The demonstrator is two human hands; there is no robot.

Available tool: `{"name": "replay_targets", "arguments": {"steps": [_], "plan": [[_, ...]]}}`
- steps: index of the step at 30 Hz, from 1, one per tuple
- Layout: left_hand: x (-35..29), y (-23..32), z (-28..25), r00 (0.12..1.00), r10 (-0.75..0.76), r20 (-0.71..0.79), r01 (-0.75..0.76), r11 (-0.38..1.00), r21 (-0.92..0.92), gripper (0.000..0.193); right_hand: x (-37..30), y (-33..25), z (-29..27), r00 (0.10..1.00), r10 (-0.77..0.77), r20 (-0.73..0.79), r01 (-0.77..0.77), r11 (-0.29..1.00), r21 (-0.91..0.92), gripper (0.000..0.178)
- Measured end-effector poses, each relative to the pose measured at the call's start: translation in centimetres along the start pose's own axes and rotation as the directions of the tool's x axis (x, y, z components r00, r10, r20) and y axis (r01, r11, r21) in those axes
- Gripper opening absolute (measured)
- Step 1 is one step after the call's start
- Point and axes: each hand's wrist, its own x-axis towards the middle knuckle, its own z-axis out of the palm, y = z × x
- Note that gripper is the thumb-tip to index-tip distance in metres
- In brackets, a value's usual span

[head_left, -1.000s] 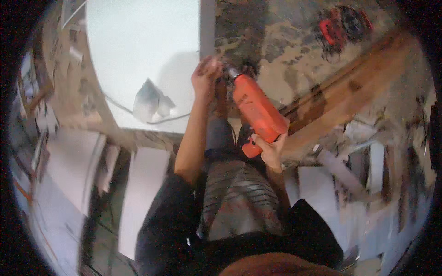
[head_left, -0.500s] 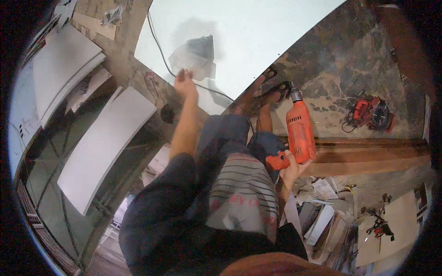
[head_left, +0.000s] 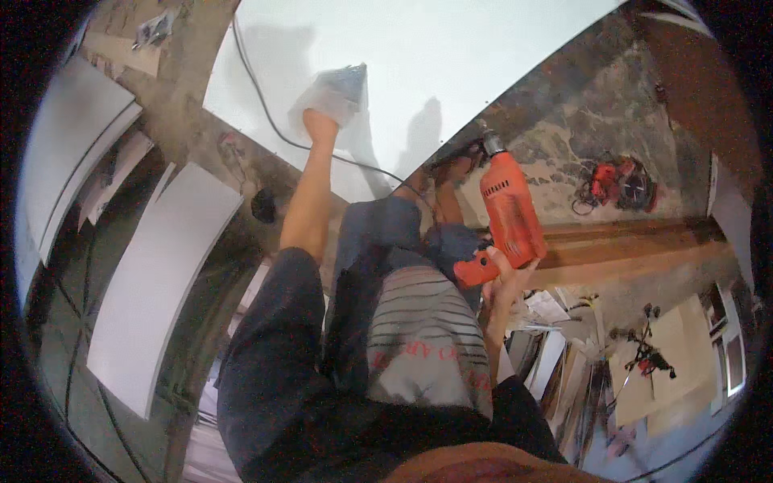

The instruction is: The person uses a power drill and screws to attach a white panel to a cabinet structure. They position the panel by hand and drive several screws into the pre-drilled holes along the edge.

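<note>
My right hand (head_left: 507, 279) is closed round the handle end of an orange power drill (head_left: 509, 205), whose metal chuck points away from me. At the corner of a large white board (head_left: 451, 48), my left hand (head_left: 320, 125) is at a clear plastic bag (head_left: 341, 87). The bag covers the fingers, so their pose and anything between them cannot be made out. Dark contents show at the bag's far end. A dark cable (head_left: 270, 113) runs over the board, passing close to my left wrist.
White panels (head_left: 157, 282) lie on a frame at the left. A red tool with a coiled cord (head_left: 616, 185) rests on the stained floor at the right. Nearer are a long wooden beam (head_left: 628, 245), offcuts (head_left: 555, 354) and a pale board (head_left: 668, 362) with dark tools on it.
My left hand has gone forward from beside the plastic bag until its fingers are hidden by it. The drill stays in my right hand. The whole view has shifted slightly.
</note>
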Motion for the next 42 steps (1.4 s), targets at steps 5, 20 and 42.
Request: {"name": "replay_targets", "arguments": {"steps": [5, 20, 42], "plan": [[-0.4, -2.8, 0.9, 0.997, -0.055, 0.054, 0.061, 0.992, -0.113, 0.03, -0.4, 2.5, 0.1, 0.992, -0.104, 0.07, 0.095, 0.987, 0.128, 0.081], [0.2, -3.5, -1.3, 0.999, -0.023, 0.042, 0.043, 0.817, -0.575, 0.036, -1.1, 1.4, 0.1, 0.947, -0.215, 0.237, 0.164, 0.962, 0.218, 0.064], [-0.7, 0.6, -4.3, 0.99, -0.082, -0.113, 0.099, 0.982, 0.158, 0.034, 0.3, 3.7, -5.8, 0.974, -0.175, 0.143, 0.125, 0.944, 0.304, 0.067]]}}
